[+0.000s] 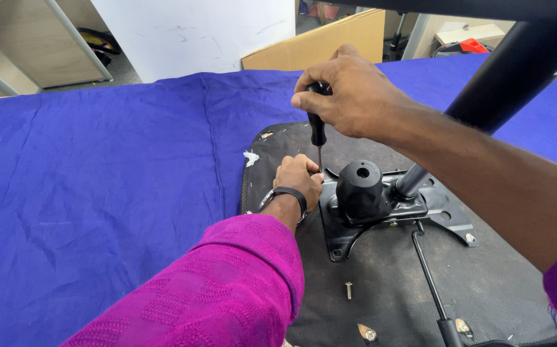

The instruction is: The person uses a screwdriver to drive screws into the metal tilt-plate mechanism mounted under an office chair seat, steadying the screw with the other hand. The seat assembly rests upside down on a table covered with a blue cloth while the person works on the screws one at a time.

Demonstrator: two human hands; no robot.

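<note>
Screwdriver [318, 128] upright at frame centre, on the black seat plate [381, 212].
Right hand [349, 90] wraps its handle; left hand [299, 180] fingers apparently pinch the shaft's tip. A tilted tip could slip off, jabbing them.

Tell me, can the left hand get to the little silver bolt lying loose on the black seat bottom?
Probably yes. The small silver bolt lies uncovered on the black seat underside, close below the left hand, with nothing between them. But that hand is busy steadying the black-handled screwdriver tip, so it would need to let go first.
</note>
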